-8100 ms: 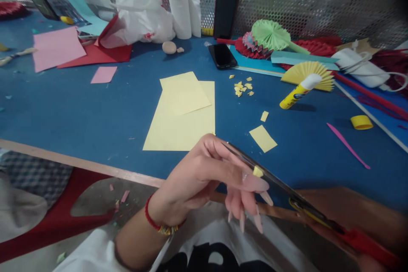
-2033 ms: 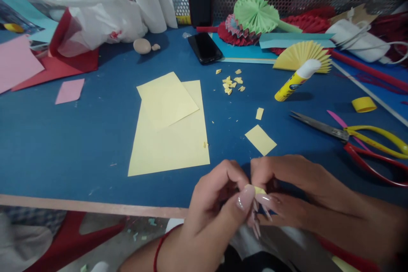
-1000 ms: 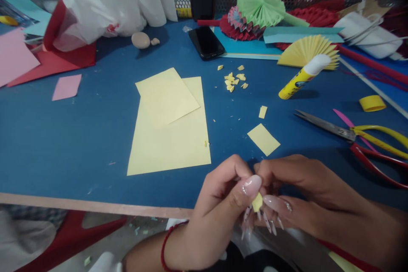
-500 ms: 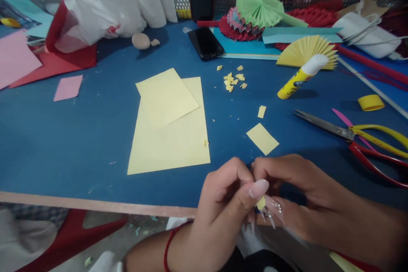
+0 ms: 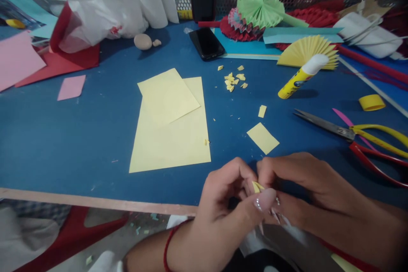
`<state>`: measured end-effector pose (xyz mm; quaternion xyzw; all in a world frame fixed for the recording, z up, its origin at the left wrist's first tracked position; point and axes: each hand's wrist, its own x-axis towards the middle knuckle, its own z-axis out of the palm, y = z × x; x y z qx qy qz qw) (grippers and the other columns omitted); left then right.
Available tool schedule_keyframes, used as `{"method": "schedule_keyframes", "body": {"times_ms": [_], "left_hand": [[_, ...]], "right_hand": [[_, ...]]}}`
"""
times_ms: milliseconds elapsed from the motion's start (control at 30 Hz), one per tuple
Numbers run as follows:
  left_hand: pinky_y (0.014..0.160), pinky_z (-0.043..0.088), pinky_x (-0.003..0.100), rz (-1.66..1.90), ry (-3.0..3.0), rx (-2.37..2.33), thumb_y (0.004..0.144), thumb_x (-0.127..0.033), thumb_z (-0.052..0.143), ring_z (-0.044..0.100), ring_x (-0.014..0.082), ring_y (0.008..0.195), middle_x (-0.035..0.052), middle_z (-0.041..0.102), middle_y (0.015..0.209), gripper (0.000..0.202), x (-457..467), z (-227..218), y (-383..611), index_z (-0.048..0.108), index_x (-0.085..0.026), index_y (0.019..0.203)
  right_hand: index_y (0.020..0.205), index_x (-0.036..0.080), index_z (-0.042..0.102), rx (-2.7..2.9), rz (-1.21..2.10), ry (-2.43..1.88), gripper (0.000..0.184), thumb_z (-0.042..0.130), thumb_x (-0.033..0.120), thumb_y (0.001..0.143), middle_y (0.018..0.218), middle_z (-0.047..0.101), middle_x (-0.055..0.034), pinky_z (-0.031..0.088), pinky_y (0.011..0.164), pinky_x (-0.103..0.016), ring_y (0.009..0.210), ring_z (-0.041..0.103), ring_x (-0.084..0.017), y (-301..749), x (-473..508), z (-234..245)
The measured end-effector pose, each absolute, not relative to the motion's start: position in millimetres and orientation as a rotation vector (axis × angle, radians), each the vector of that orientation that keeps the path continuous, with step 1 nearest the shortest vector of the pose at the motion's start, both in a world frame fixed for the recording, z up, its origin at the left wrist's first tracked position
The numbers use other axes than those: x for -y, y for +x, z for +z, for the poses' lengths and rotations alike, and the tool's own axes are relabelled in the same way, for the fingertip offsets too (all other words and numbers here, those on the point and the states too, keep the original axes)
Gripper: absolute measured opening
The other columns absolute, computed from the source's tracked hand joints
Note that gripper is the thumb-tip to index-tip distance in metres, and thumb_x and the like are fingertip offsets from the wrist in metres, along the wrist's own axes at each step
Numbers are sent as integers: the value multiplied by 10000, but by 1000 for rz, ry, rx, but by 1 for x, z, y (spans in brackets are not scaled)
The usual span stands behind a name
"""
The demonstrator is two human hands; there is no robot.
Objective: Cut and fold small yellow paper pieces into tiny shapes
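Left hand (image 5: 223, 197) and right hand (image 5: 302, 187) jointly pinch tiny yellow paper scrap (image 5: 256, 186), lower centre, beside blue table edge (image 5: 95, 201). Risk: long nails slip; scrap falls floorward.

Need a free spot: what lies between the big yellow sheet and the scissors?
In the head view, a small yellow square and a tinier yellow scrap; otherwise bare blue tabletop.

Left hand (image 5: 223, 204) and right hand (image 5: 299, 187) pinching a yellow scrap (image 5: 256, 186) at the blue surface's (image 5: 79, 136) near edge, yellow sheets (image 5: 172, 131) ahead, scissors (image 5: 357, 136) to the right, glue stick (image 5: 301, 77) beyond
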<state>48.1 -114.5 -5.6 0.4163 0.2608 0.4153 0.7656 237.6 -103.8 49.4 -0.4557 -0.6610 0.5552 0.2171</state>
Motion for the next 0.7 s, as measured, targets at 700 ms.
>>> {"method": "schedule_keyframes", "body": {"times_ms": [700], "left_hand": [[676, 512, 118, 919, 735, -456, 1119, -313, 589, 598, 46, 686, -17, 622, 756, 275, 113, -14, 45, 603, -167, 886]], "right_hand": [[934, 217, 618, 1269, 2156, -1044, 183, 614, 366, 1041, 909, 669, -16, 549, 795, -263, 873, 653, -153, 243, 96, 48]]}}
